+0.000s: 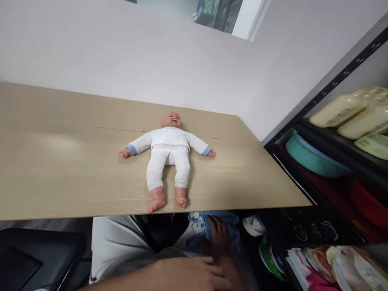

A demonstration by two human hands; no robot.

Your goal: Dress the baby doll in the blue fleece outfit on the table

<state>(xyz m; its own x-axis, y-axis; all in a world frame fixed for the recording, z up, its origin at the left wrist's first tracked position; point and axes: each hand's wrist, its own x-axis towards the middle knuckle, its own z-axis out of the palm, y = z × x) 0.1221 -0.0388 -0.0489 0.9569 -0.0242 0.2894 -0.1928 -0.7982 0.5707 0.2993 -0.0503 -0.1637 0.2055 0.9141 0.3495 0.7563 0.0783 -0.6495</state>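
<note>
Beige wood-grain tabletop (60,161) fills most of the head view. On it, about midway across, a plastic baby doll in a white suit with blue cuffs (169,149) lies on its back, arms spread, bare feet at the near edge. Neither hand touches it. Below that edge, over a lap in light trousers (115,246), sits a blue cloth with a white printed patch (198,226). The right hand (218,238) rests its fingers on the cloth in deep shadow, and whether they pinch it or merely lie on it I cannot tell. The left hand (194,275) is nearest the camera, just beside the right one, fingers stretched out side by side and gripping nothing visible. Judging from how things lie, the doll is fully clothed in white and the blue cloth has not reached the table. To the right stands a black metal rack (333,85). Its upper shelf carries cream plastic bottles (342,110) lying on their sides and a pale green pack (374,145). The shelf beneath holds a teal round basin (312,159) and, nearer, a red basin (368,206); their insides are hidden. Lowest and nearest, colourful printed packets (333,262) lie loose. At the near left is a black moulded object (30,254), too dark to identify.
</note>
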